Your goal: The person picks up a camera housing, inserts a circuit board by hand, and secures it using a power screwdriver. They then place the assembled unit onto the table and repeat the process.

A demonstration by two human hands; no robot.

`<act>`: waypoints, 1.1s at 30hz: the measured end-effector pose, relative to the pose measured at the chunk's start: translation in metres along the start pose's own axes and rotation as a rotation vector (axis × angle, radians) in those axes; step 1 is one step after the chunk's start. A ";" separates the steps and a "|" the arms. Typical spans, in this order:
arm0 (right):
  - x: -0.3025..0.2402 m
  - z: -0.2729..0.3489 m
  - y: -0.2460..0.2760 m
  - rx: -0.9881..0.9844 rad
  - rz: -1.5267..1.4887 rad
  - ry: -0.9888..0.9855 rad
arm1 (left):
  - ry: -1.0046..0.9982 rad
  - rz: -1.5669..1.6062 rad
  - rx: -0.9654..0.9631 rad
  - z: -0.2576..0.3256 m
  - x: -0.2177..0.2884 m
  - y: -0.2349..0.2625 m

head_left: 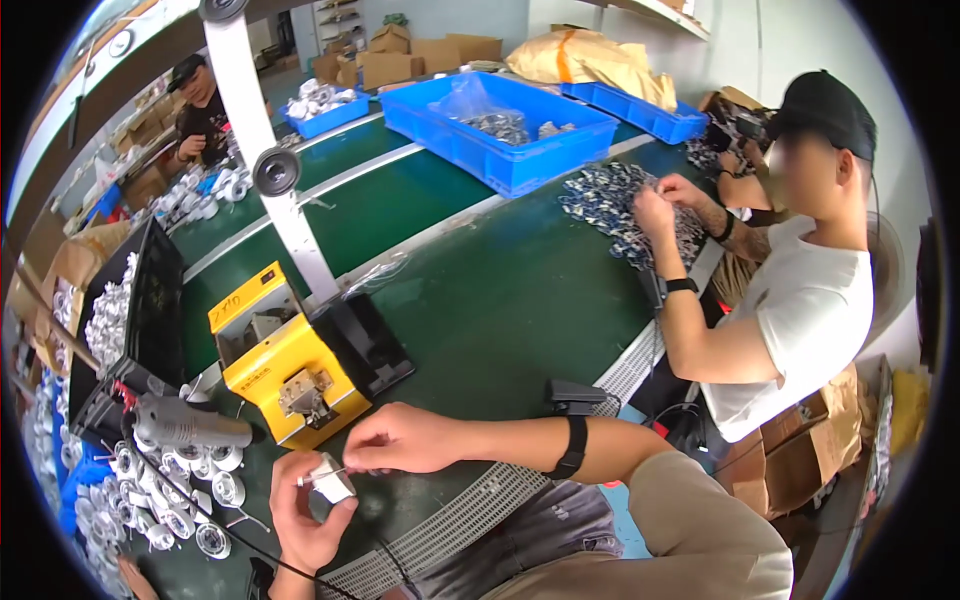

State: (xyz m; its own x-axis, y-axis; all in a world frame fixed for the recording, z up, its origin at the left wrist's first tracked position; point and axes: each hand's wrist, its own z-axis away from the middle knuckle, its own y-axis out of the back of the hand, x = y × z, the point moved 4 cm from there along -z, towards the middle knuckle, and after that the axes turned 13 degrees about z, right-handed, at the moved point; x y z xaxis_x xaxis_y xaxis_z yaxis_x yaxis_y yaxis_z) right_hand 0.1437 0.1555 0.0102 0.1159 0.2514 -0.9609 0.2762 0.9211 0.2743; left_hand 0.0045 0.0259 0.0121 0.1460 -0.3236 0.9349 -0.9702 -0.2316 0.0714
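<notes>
My left hand (307, 522) is closed around a small white plastic housing (336, 484), held low over the near edge of the green table. My right hand (398, 440) comes in from the right, its fingertips pinched together at the housing's top. A thin, light strand, perhaps a wire, runs from those fingertips across the housing; its exact kind is too small to tell. Just beyond both hands stands a yellow machine (290, 375) with a metal head on its front. Left of my hands lie many round white fittings (212, 540) in a loose heap.
A grey handheld tool (195, 420) hangs over the fittings. A black bin (130, 300) holds white parts. Beyond is a big blue crate (500, 165). At right, a person in a white shirt (820, 300) handles a pile of small metallic parts (610, 205). Another person (200, 120) sits far left.
</notes>
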 end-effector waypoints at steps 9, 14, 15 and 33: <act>0.012 -0.004 -0.004 0.037 -0.153 0.016 | 0.312 0.363 -0.133 0.004 -0.011 0.005; 0.011 -0.005 -0.012 0.060 -0.398 -0.052 | 0.465 0.524 0.008 0.003 -0.020 0.005; 0.013 -0.005 -0.013 0.045 -0.400 -0.053 | 0.544 0.639 0.013 0.004 -0.021 0.004; 0.017 -0.006 -0.030 0.083 0.230 0.080 | 0.558 0.436 0.099 0.006 -0.043 0.004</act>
State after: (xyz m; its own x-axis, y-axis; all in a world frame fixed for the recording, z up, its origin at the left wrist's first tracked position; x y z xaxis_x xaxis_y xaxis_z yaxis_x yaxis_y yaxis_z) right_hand 0.1312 0.1337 -0.0142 0.1093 0.4773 -0.8719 0.3292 0.8103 0.4849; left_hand -0.0046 0.0335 -0.0297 -0.3974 0.1059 0.9115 -0.8918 -0.2788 -0.3564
